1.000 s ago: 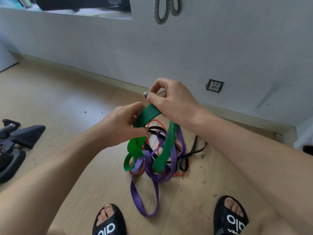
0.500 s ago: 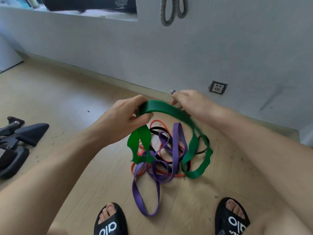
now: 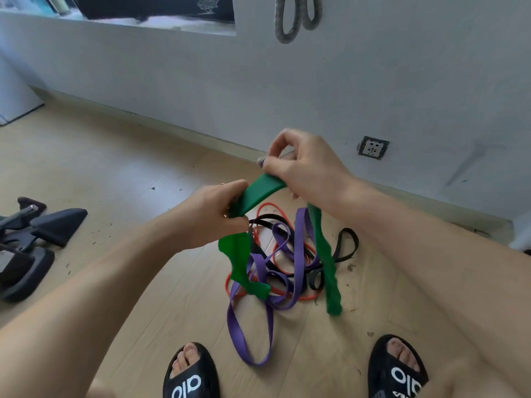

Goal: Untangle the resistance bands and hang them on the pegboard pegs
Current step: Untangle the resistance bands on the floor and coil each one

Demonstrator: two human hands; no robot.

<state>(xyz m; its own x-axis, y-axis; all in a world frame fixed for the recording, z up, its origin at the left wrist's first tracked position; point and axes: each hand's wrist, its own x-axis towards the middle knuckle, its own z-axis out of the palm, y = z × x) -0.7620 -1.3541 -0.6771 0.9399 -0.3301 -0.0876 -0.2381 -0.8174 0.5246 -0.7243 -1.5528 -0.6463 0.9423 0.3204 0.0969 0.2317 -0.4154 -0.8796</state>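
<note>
A: What have your hands got?

B: Your left hand [image 3: 214, 214] is curled round the green band [image 3: 260, 191], thumb and fingers closed on it. Your right hand [image 3: 304, 168] pinches the same band a little higher and to the right, the wide flat stretch running taut between the two.

A: And the rest of that band?

B: One end drops from under your left hand in a broad crumpled fold, reaching down over the pile. The other runs down from below your right hand as a long wavy strip, and its tip hangs by the right side of the pile. Whether it touches the floor [image 3: 115, 173] you cannot tell.

A: Where is the pile?

B: On the floor straight ahead of you, below your hands. The purple band [image 3: 260, 340] is the largest part, with one long loop trailing toward your feet. A red band [image 3: 271, 206] and a black band [image 3: 349, 245] are wound through it, the black one looping out to the right.

A: Anything near it?

B: Your two black slides, left [image 3: 191, 374] and right [image 3: 398, 369], stand just this side of the pile. Black gear [image 3: 34, 242] lies on the floor at far left. On the wall [image 3: 402, 81] there is a socket [image 3: 373, 147] low down, and grey loops [image 3: 296, 18] hang at the top.
</note>
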